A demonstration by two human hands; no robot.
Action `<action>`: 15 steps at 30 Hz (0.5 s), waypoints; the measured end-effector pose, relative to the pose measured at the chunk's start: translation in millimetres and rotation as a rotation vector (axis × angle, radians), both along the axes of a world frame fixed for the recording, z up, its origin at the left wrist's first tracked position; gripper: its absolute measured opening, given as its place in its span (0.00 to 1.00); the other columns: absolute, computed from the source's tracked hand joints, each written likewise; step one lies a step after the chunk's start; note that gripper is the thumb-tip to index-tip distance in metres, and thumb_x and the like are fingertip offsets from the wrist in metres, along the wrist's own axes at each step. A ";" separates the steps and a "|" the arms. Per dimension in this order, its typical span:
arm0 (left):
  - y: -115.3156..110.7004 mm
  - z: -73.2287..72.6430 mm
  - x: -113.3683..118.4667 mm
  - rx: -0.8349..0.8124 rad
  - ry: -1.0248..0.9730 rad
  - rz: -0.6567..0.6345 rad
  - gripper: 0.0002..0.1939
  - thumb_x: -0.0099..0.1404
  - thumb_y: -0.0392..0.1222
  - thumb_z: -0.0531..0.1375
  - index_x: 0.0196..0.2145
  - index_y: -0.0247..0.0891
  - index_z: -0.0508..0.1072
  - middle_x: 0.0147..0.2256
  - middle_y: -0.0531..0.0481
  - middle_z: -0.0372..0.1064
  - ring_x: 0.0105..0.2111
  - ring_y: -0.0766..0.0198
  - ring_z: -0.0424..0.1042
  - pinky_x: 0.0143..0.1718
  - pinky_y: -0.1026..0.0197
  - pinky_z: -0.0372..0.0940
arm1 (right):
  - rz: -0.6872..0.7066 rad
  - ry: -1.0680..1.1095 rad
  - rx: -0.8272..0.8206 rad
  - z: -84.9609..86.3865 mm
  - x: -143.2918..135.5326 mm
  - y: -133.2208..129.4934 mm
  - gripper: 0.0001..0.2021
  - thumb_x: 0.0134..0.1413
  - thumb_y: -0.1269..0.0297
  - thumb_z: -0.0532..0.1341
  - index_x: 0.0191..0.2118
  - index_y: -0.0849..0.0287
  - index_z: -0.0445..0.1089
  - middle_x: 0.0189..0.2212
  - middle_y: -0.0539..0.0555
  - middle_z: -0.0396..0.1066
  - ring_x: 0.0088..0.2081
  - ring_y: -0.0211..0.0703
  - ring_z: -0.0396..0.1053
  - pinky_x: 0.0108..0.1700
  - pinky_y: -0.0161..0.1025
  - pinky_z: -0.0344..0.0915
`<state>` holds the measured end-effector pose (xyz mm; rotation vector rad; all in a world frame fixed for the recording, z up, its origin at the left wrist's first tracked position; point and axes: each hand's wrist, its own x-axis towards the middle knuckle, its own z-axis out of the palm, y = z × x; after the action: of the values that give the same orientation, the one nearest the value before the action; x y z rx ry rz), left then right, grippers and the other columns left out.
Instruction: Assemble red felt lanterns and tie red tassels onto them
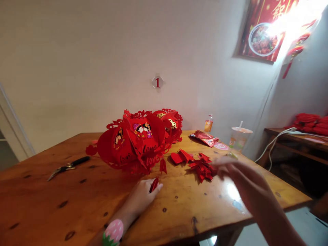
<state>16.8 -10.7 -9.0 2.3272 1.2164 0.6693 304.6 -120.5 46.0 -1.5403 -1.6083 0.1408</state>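
My left hand (142,194) rests on the table with its fingers closed round a small folded red felt piece (154,185). In front of it lies a large red felt lantern (143,147), printed with cartoon couples and the word "Love". My right hand (243,177) is beside a loose pile of small red felt pieces (202,167). Its fingertips are smeared by motion, so I cannot tell whether they grip anything. A few more red pieces (180,156) lie between the pile and the lantern.
Pliers with black handles (69,167) lie on the left of the wooden table (84,212). Toward the back right are a shiny red packet (205,137), a small orange drink bottle (208,123) and a plastic cup with a straw (238,139). Red bundles (311,123) sit on another table.
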 end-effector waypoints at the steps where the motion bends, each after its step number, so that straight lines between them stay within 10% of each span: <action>1: -0.7 1.5 0.4 0.005 0.003 0.000 0.19 0.63 0.52 0.48 0.20 0.38 0.58 0.22 0.52 0.64 0.24 0.63 0.62 0.27 0.64 0.50 | -0.060 0.014 0.009 -2.5 22.1 20.8 0.18 0.54 0.49 0.50 0.38 0.48 0.73 0.35 0.55 0.75 0.43 0.52 0.70 0.41 0.47 0.67; 7: 0.7 0.3 1.0 0.019 -0.001 0.006 0.18 0.62 0.52 0.49 0.22 0.38 0.62 0.24 0.50 0.67 0.25 0.62 0.63 0.27 0.64 0.51 | -0.247 -0.093 -0.161 -53.2 137.4 109.7 0.05 0.41 0.64 0.61 0.25 0.57 0.75 0.27 0.56 0.75 0.31 0.48 0.72 0.35 0.42 0.66; 15: 0.9 0.5 1.4 0.045 0.012 0.018 0.17 0.61 0.52 0.50 0.23 0.38 0.66 0.24 0.49 0.69 0.24 0.62 0.64 0.27 0.64 0.51 | -0.201 -0.159 -0.208 -80.9 157.7 130.6 0.03 0.40 0.67 0.66 0.20 0.57 0.73 0.22 0.51 0.72 0.27 0.43 0.69 0.30 0.36 0.64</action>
<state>18.2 -9.8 -8.5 2.3627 1.2405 0.6970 462.3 10.1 -34.9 -1.9053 -1.5886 0.0788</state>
